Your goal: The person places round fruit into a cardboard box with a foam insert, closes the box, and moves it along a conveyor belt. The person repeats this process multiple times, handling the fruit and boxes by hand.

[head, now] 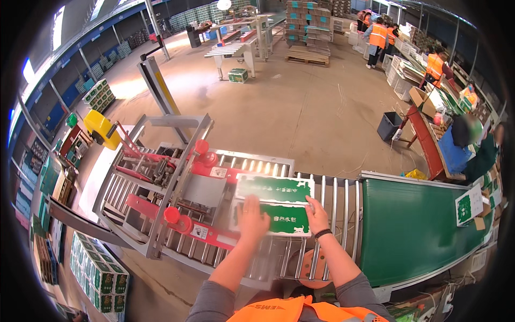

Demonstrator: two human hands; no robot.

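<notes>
A green and white printed cardboard carton (287,191) lies on the metal roller conveyor (335,205), its two top flaps lying flat with a narrow seam between them. My left hand (252,217) rests flat on the carton's left part, fingers close together. At the carton's right edge is my right hand (318,215), its fingertips on the edge near the seam and a dark beaded bracelet at the wrist. Left of the carton stands a carton-sealing machine with red side guides (217,171), red round knobs (172,215) and a yellow tape roll (101,129).
A green belt conveyor (402,233) adjoins the rollers on the right, with an open carton (469,205) at its far end. Stacked cartons (98,273) stand on the floor at lower left. Several people in orange vests (378,36) are at the upper right.
</notes>
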